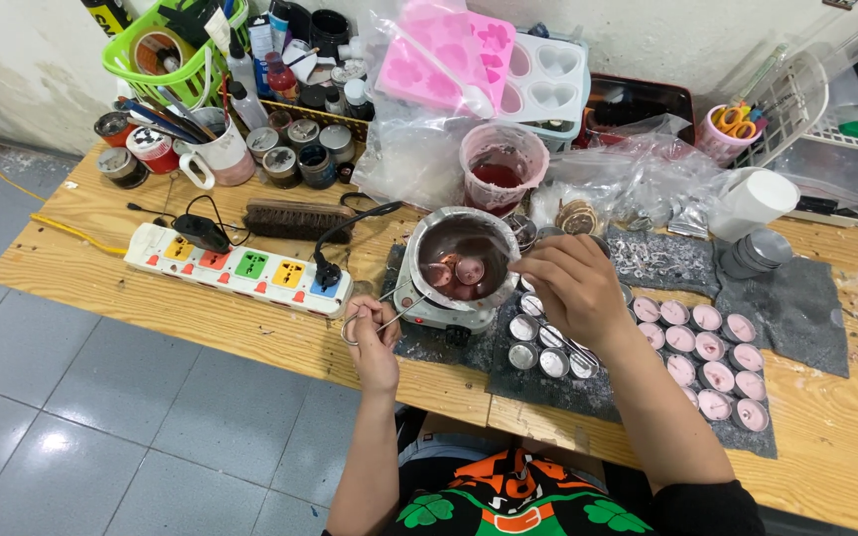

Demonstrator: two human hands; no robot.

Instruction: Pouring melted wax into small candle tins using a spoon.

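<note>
A metal pot of dark red liquid wax sits on a small white hot plate at the table's middle. My left hand grips the loop handles of metal tongs that reach toward the pot. My right hand hovers at the pot's right rim with fingers pinched; what it holds is too small to tell. Below it lie several small empty metal cups. To the right, several filled cups of pale pink wax stand in rows on a grey mat.
A white power strip with coloured sockets lies at left, a brush behind it. Jars, a mug, a green basket, pink and white moulds, a pink-stained plastic cup and plastic bags crowd the back. A white roll stands right.
</note>
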